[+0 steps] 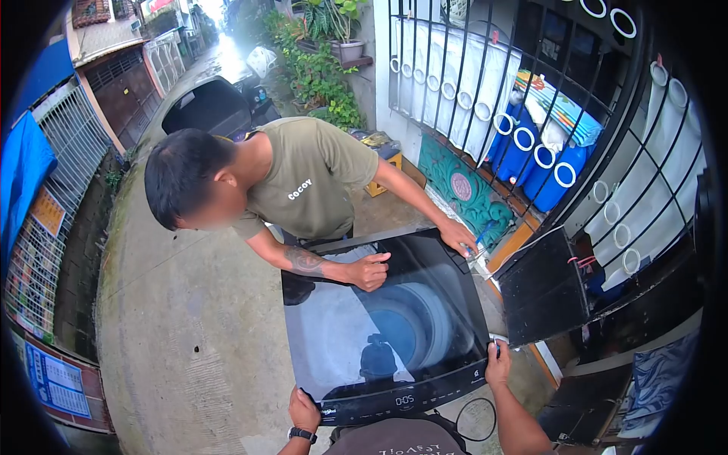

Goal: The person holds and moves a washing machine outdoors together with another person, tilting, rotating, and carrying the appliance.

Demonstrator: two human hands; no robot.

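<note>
A top-load washing machine (455, 303) with a dark glass lid stands in front of me, its drum showing through the glass. Its front panel is lit and reads 0:05. My left hand (305, 409) grips the front left corner, a black watch on its wrist. At the front right corner, my right hand (498, 362) is closed round the edge, its fingers partly hidden. Across the machine a co-worker in an olive shirt (318, 167) leans over the lid. One of that person's hands (369, 271) is curled above the glass; the other (459, 236) rests at the far right corner.
To the right are a barred window (455, 76), blue containers (542, 171), a green carved panel (462, 186) and an open black metal door (544, 284). A thin cable (476, 421) loops near my right arm. Behind the co-worker, a dark vehicle (205, 106) stands on the concrete lane (197, 303).
</note>
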